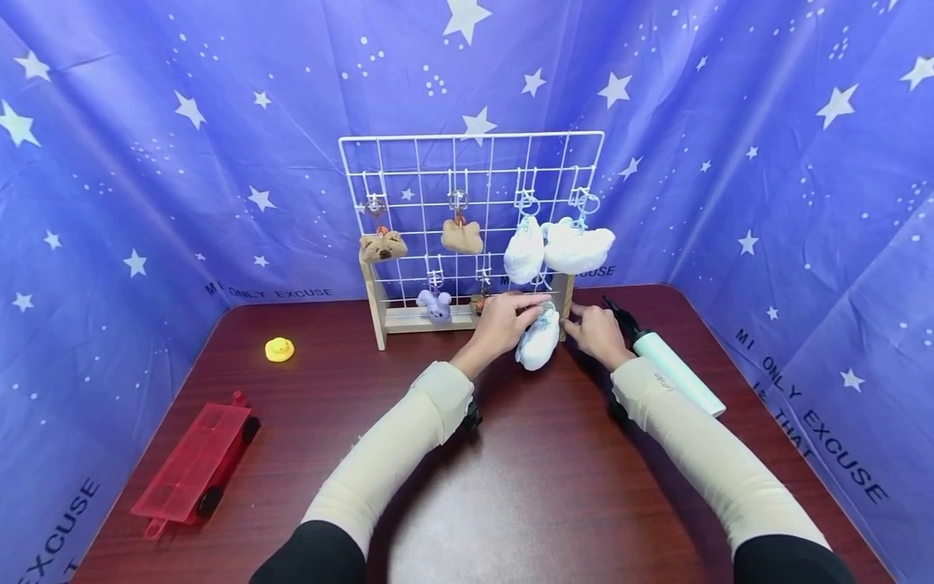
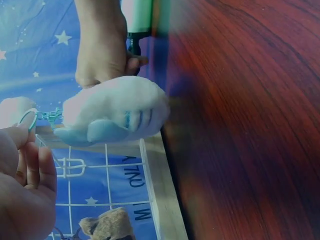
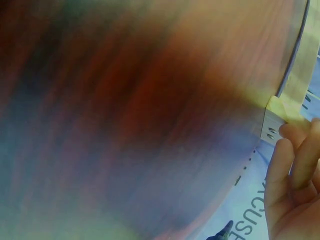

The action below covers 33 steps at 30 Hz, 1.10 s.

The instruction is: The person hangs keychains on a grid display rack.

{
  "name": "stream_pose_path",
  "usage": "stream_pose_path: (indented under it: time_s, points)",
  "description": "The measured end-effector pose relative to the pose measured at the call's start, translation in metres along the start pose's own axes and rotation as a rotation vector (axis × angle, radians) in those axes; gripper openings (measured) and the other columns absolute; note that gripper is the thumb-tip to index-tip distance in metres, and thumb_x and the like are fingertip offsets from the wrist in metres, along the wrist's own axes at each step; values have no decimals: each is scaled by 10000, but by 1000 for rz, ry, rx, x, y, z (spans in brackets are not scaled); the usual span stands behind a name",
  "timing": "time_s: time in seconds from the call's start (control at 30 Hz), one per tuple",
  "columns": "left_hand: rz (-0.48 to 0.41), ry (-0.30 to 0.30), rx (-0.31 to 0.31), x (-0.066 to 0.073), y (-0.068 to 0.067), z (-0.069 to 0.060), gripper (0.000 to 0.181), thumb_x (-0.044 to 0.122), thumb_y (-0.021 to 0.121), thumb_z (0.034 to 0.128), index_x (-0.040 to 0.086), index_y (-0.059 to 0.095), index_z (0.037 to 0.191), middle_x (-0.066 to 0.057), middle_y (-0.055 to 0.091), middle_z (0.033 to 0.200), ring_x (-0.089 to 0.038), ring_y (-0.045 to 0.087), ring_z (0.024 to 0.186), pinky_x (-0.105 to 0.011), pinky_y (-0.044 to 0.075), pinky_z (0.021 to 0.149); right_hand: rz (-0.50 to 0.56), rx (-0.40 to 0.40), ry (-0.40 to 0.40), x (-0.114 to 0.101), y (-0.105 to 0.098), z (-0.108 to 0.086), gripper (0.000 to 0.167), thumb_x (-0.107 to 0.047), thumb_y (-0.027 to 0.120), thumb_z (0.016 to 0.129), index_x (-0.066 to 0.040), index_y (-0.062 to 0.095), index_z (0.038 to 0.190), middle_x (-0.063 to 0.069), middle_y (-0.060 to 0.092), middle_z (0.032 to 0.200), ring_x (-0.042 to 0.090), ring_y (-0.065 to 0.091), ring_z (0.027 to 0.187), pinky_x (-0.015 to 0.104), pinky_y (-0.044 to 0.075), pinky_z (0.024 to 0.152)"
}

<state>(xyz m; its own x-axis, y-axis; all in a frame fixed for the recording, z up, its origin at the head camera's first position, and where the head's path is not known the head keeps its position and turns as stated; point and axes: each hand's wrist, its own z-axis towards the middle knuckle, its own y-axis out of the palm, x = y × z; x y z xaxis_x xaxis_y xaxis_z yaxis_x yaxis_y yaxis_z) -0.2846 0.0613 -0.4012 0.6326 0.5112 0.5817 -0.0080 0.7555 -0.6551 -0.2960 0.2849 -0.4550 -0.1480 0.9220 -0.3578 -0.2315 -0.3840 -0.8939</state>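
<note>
In the head view my left hand (image 1: pixel 503 323) is at the lower right of a white wire grid rack (image 1: pixel 419 203). Its thumb and fingers pinch the pale blue ring (image 2: pixel 30 119) of a white plush keychain (image 2: pixel 117 107), which hangs below with light-blue patches and dark stripes. A wire hook (image 2: pixel 75 167) shows beside that hand. My right hand (image 1: pixel 600 332) grips the rack's right wooden post (image 1: pixel 565 292) low down, thumb in front and a finger behind. The right wrist view catches these fingers (image 3: pixel 280 165) by the wood.
Two white plush keychains (image 1: pixel 580 246), brown bear keychains (image 1: pixel 461 237) and a purple one (image 1: pixel 435 306) hang on the rack. A pale green cylinder with a black end (image 1: pixel 679 373) lies right. A yellow duck (image 1: pixel 279 349) and red toy cart (image 1: pixel 197 462) are left.
</note>
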Motion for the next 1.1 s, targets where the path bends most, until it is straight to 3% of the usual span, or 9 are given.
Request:
stream_pose_path:
  time_s: [0.1, 0.23, 0.43, 0.5, 0.57, 0.67, 0.83, 1.1]
  points:
    - [-17, -21, 1, 0, 1, 1, 254, 225, 675, 988, 208, 765, 1225, -38, 781, 1142, -134, 549, 713, -228, 446, 678, 0, -4, 13, 0, 1, 1, 462, -308, 652, 963, -83, 649, 1367, 131, 769, 803, 453, 703, 910, 566, 543, 839]
    - [-42, -65, 12, 1, 3, 3, 254, 229, 671, 990, 238, 764, 1226, -31, 775, 1154, -76, 504, 677, -188, 412, 652, -6, -4, 18, 0, 2, 1, 455, -308, 638, 961, -87, 659, 1359, 100, 764, 766, 457, 702, 940, 569, 539, 853]
    - [-59, -153, 37, 4, 11, 7, 259, 294, 664, 993, 277, 758, 1234, -52, 764, 775, -118, 415, 555, -210, 370, 573, -16, 5, 3, -1, 2, 0, 454, -313, 640, 958, -68, 668, 1339, 135, 773, 817, 506, 683, 965, 594, 533, 857]
    - [-40, -179, 50, 5, 14, 9, 262, 326, 660, 993, 305, 755, 1236, -34, 780, 811, -121, 556, 632, -227, 417, 639, -13, 5, 5, 0, 3, 0, 466, -329, 643, 957, -68, 665, 1343, 147, 776, 843, 512, 679, 979, 598, 533, 860]
    - [-25, -202, 63, 6, 16, 11, 256, 335, 657, 994, 332, 753, 1231, 1, 804, 969, -141, 694, 827, -275, 471, 754, -11, 2, 10, 1, 4, 0, 472, -337, 650, 954, -75, 663, 1346, 154, 778, 867, 512, 676, 999, 597, 534, 873]
    - [-26, -239, 74, 8, 18, 12, 255, 335, 652, 997, 338, 752, 1231, 29, 774, 1155, -196, 711, 1119, -389, 491, 894, -14, -1, 14, 1, 4, 0, 476, -339, 648, 953, -79, 660, 1351, 159, 778, 886, 511, 674, 1013, 596, 533, 881]
    - [-37, -283, 93, 9, 20, 15, 252, 342, 642, 1003, 332, 755, 1229, 2, 771, 1167, -248, 700, 1147, -454, 500, 917, -17, 3, 1, 0, 4, 0, 468, -354, 635, 965, -84, 667, 1346, 134, 777, 837, 502, 688, 971, 598, 536, 850]
    - [-48, -306, 115, 11, 22, 19, 232, 311, 672, 987, 316, 774, 1196, -16, 761, 1196, -243, 703, 1151, -395, 558, 878, -11, -1, 10, 0, 1, 0, 458, -319, 648, 958, -93, 662, 1355, 121, 781, 833, 487, 692, 971, 591, 534, 858]
